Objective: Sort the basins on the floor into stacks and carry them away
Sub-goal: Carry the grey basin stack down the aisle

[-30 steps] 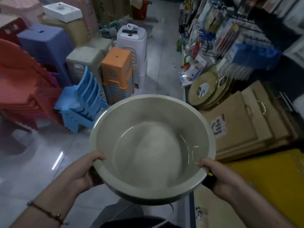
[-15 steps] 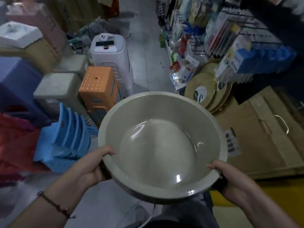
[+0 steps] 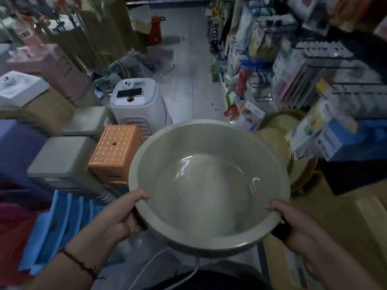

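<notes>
1. The place is a shop selling household goods, seen along a tiled aisle (image 3: 188,80).
2. Left of the aisle stand nested plastic stools in orange (image 3: 116,151), grey (image 3: 60,160) and blue (image 3: 60,227), beside a white appliance (image 3: 138,103).
3. Right of the aisle, wire racks (image 3: 314,65) hang packaged goods, with round golden trays (image 3: 278,130) leaning below them.

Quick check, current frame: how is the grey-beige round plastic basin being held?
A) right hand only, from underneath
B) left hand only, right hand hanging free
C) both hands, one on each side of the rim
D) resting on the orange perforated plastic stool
C: the left hand grips the rim of the grey-beige round plastic basin on one side and the right hand grips the opposite side, holding it in the air in front of the person.
</notes>
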